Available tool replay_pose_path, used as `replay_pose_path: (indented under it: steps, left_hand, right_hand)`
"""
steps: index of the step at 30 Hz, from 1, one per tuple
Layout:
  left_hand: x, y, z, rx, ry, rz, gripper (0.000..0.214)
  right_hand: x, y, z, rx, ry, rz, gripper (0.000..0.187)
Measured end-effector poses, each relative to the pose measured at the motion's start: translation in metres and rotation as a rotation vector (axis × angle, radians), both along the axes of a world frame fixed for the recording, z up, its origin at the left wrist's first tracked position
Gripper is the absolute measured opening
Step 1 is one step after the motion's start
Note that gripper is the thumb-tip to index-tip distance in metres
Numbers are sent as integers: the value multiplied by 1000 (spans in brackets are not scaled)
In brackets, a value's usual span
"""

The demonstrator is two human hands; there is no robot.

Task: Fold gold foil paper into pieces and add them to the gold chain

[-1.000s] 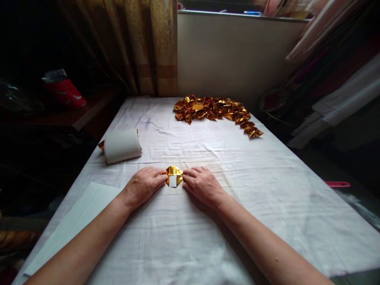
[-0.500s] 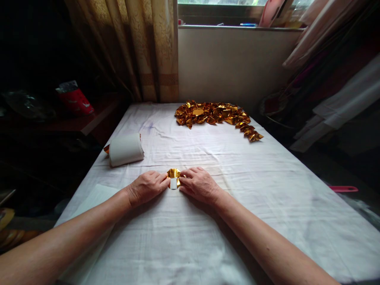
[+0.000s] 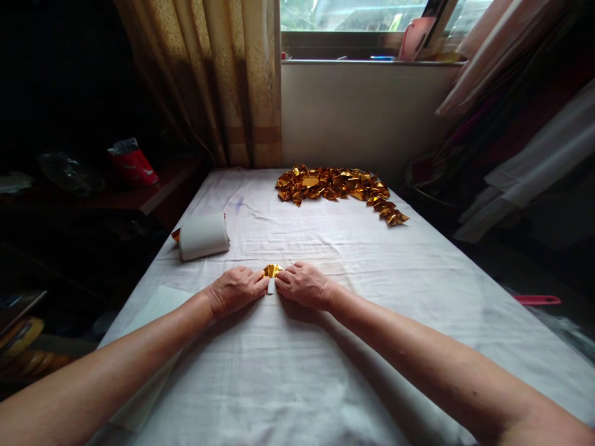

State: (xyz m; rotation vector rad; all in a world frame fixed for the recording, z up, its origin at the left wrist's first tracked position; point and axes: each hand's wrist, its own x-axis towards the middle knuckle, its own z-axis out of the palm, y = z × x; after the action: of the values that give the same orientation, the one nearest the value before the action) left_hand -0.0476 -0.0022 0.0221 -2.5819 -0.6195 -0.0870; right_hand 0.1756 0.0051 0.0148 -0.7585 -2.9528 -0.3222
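Note:
A small gold foil paper piece (image 3: 272,272) with a white underside lies on the white cloth-covered table (image 3: 325,371). My left hand (image 3: 236,290) pinches its left side with closed fingers. From the right, my right hand (image 3: 304,285) presses in with curled fingers, the two hands nearly touching over the piece. Most of the foil is hidden between my fingertips.
A heap of folded gold foil pieces (image 3: 337,186) lies at the table's far end. A curled stack of white-backed sheets (image 3: 203,236) rests at the left. A flat white sheet (image 3: 153,310) lies under my left forearm. Curtain and window wall stand beyond; dark clutter left.
My hands have drawn closer together, squeezing the foil piece narrower so less of it shows. The view has tilted up, showing more of the window.

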Motion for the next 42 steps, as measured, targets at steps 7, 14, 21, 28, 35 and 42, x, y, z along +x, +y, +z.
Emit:
replay_pose_path:
  steps: [7, 14, 21, 28, 35, 42]
  left_hand:
    - [5, 0, -1, 56, -40, -10, 15]
    - [2, -4, -7, 74, -119, 34, 20]
    - [3, -13, -14, -109, -348, 246, 16]
    - [7, -10, -14, -333, -562, 405, 20]
    - [12, -3, -19, -389, -623, 501, 18]
    - [17, -5, -29, -298, -696, 548, 16]
  right_hand:
    - [1, -3, -12, 29, 124, -59, 22]
    - [9, -9, -20, -58, 326, -96, 20]
    - [12, -12, -25, -154, 516, -247, 24]
    - [6, -8, -25, -237, 614, -404, 17]
    - [-4, -7, -19, -277, 554, -592, 20]
    - [-7, -3, -17, -307, 510, -702, 17]
